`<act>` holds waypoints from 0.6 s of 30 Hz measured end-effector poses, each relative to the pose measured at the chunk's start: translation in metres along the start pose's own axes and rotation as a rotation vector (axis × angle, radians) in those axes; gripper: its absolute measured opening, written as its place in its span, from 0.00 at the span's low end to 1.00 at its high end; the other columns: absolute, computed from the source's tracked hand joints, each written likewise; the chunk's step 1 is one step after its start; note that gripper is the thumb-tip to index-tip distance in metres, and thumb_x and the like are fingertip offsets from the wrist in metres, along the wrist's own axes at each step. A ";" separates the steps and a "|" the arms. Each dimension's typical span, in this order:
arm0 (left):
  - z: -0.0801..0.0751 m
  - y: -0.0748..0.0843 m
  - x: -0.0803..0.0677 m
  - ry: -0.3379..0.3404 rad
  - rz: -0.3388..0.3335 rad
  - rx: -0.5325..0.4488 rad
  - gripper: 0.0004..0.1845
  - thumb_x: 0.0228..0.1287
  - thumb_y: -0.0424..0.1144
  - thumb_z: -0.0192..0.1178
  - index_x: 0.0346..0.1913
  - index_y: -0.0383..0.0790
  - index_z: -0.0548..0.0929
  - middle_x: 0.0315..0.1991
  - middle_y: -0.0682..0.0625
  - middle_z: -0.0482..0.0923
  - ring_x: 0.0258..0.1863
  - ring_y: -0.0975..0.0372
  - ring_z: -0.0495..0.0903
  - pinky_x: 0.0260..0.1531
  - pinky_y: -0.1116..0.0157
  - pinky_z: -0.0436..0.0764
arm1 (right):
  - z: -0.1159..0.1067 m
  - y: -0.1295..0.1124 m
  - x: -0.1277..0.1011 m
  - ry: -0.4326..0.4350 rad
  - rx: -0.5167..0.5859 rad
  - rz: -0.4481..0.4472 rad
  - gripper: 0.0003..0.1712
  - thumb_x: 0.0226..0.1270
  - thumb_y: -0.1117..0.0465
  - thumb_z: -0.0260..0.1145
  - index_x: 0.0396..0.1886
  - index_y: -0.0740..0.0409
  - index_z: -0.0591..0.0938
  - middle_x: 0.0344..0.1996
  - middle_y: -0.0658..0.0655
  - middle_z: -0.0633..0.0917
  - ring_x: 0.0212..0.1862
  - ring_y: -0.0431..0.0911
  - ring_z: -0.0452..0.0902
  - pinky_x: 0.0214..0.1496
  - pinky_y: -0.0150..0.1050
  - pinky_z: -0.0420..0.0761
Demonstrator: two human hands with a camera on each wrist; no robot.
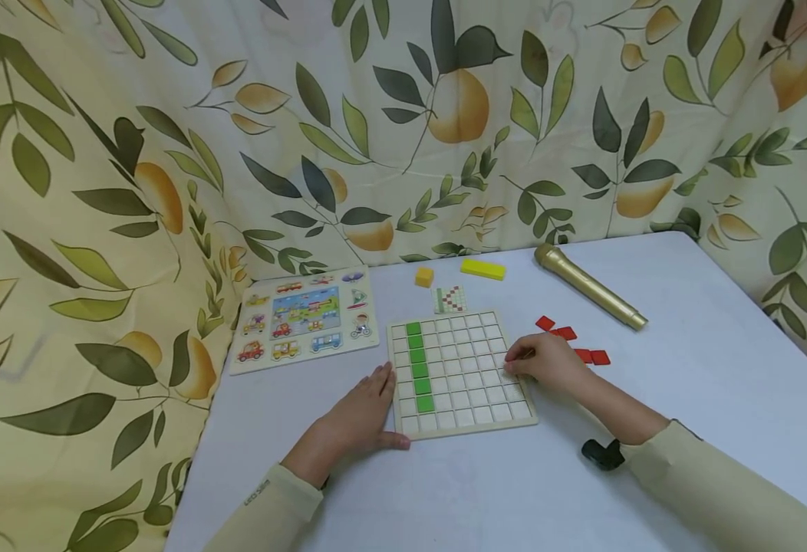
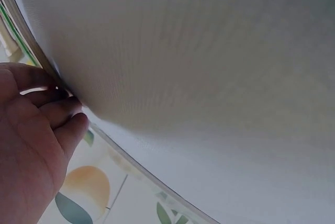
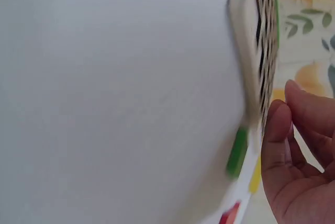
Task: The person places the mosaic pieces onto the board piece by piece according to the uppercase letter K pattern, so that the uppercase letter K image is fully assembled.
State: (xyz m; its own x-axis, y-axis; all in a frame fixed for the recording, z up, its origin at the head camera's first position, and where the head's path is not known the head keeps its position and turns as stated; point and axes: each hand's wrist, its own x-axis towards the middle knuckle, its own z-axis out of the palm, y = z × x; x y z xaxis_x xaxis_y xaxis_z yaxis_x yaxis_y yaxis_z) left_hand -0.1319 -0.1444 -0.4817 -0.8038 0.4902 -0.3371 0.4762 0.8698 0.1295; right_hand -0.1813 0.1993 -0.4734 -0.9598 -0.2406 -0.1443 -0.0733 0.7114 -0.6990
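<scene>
Over on the right, 1 gold microphone (image 1: 591, 287) is laid slantwise on the white table (image 1: 472, 494). Across at the left, 1 vehicle puzzle board (image 1: 305, 310) is laid flat, backed by a leaf-and-fruit-printed curtain (image 1: 348, 84).

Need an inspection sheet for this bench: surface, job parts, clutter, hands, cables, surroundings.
Surface: white table, puzzle and board lying flat on it.
Grid board: mostly white squares.
Green tiles: in the board's second column from the left.
Red tiles: loose on the table, right of the board.
Pattern card: behind the board.
Clutter: picture puzzle, orange block, yellow block, gold microphone.
Left hand: at the board's left edge.
Right hand: fingers at the board's right side; grip unclear.
Cables: nothing seen.
Surroundings: leaf-and-fruit curtain.
</scene>
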 end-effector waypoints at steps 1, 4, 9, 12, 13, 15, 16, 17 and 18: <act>0.000 0.000 0.000 0.000 0.001 0.000 0.65 0.53 0.74 0.62 0.80 0.33 0.48 0.81 0.40 0.39 0.80 0.52 0.42 0.75 0.56 0.53 | -0.003 0.004 -0.002 0.004 -0.004 -0.005 0.05 0.63 0.60 0.75 0.36 0.55 0.88 0.32 0.50 0.85 0.37 0.46 0.77 0.38 0.38 0.78; 0.000 0.000 0.000 0.001 0.004 -0.001 0.65 0.53 0.74 0.62 0.80 0.33 0.48 0.81 0.40 0.39 0.80 0.52 0.42 0.75 0.55 0.53 | -0.012 0.015 -0.009 0.024 -0.026 -0.010 0.06 0.62 0.59 0.75 0.36 0.55 0.88 0.32 0.49 0.86 0.37 0.46 0.78 0.39 0.39 0.78; 0.002 0.000 0.001 0.002 0.004 0.001 0.65 0.53 0.75 0.61 0.80 0.33 0.48 0.81 0.40 0.39 0.80 0.52 0.42 0.75 0.55 0.53 | -0.021 0.028 -0.016 0.060 -0.072 -0.005 0.07 0.61 0.58 0.76 0.36 0.55 0.88 0.31 0.48 0.86 0.40 0.47 0.78 0.41 0.41 0.75; 0.002 -0.001 0.001 0.007 0.003 -0.004 0.65 0.52 0.74 0.62 0.80 0.32 0.48 0.81 0.40 0.39 0.80 0.51 0.43 0.75 0.55 0.54 | -0.025 0.032 -0.018 0.055 -0.083 0.006 0.09 0.61 0.57 0.76 0.37 0.57 0.88 0.31 0.48 0.85 0.40 0.48 0.76 0.40 0.41 0.75; 0.003 -0.001 0.001 0.007 0.003 -0.004 0.65 0.52 0.74 0.62 0.80 0.33 0.48 0.81 0.40 0.39 0.80 0.51 0.43 0.75 0.55 0.54 | -0.025 0.033 -0.019 0.051 -0.083 0.010 0.10 0.61 0.57 0.76 0.38 0.58 0.88 0.31 0.48 0.85 0.39 0.47 0.76 0.40 0.41 0.75; 0.003 -0.001 0.002 0.009 0.004 0.000 0.65 0.52 0.75 0.62 0.80 0.33 0.48 0.81 0.40 0.40 0.80 0.52 0.43 0.75 0.55 0.54 | -0.027 0.035 -0.020 0.036 -0.082 0.015 0.13 0.60 0.57 0.77 0.39 0.59 0.87 0.30 0.49 0.84 0.38 0.47 0.76 0.39 0.41 0.75; 0.003 -0.001 0.002 0.009 0.005 0.001 0.65 0.52 0.75 0.62 0.80 0.33 0.48 0.81 0.40 0.40 0.80 0.52 0.42 0.75 0.55 0.53 | -0.027 0.036 -0.020 0.028 -0.082 0.019 0.14 0.60 0.56 0.77 0.40 0.60 0.88 0.30 0.49 0.84 0.38 0.47 0.76 0.39 0.41 0.76; 0.003 -0.001 0.002 0.010 0.006 0.001 0.65 0.52 0.75 0.62 0.80 0.33 0.48 0.81 0.40 0.40 0.80 0.52 0.43 0.75 0.55 0.54 | -0.027 0.036 -0.020 0.019 -0.080 0.025 0.15 0.59 0.56 0.77 0.41 0.61 0.88 0.30 0.49 0.84 0.37 0.47 0.76 0.39 0.41 0.76; 0.003 -0.001 0.002 0.010 0.007 -0.002 0.65 0.52 0.74 0.62 0.80 0.32 0.49 0.81 0.40 0.40 0.80 0.51 0.43 0.75 0.55 0.54 | -0.027 0.036 -0.021 0.010 -0.080 0.027 0.15 0.59 0.56 0.78 0.41 0.61 0.88 0.31 0.49 0.84 0.38 0.47 0.76 0.39 0.41 0.76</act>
State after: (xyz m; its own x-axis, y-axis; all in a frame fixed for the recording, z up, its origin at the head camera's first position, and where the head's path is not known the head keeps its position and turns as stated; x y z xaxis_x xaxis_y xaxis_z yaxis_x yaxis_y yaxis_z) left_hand -0.1326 -0.1444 -0.4851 -0.8039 0.4967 -0.3272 0.4810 0.8665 0.1337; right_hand -0.1716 0.2482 -0.4768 -0.9643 -0.2143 -0.1553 -0.0681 0.7679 -0.6369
